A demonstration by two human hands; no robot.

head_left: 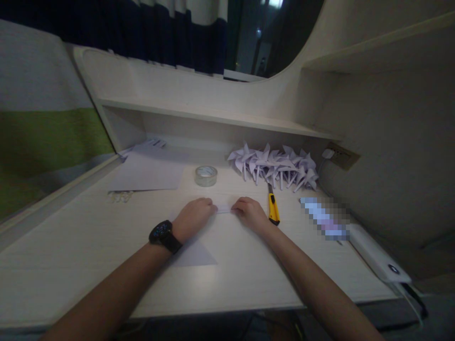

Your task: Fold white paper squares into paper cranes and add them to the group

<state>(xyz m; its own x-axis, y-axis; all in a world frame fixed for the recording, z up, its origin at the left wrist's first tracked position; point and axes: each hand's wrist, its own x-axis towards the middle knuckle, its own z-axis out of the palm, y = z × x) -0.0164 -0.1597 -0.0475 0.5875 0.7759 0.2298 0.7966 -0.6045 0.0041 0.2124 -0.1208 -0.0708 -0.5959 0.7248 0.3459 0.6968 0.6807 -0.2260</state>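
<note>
Between my two hands, low over the desk, a narrow strip of folded or rolled white paper point(223, 209) spans the gap. My left hand point(195, 215), below which a black watch circles the wrist, pinches its left end. At the other end, the fingers of my right hand point(249, 213) are closed on the same paper. A triangular piece of white paper point(195, 255) lies partly under my left wrist. Beyond my hands stands a roll of clear tape point(205, 175). To the right of my right hand lies a yellow utility knife point(273, 208).
Several white paper pinwheels point(273, 163) crowd the back right of the desk point(249, 284). A stack of white paper point(149, 168) is at back left, with small pale pieces point(121, 196) before it. At right are a blurred-out phone point(325, 220) and a white device point(377, 255) with cables.
</note>
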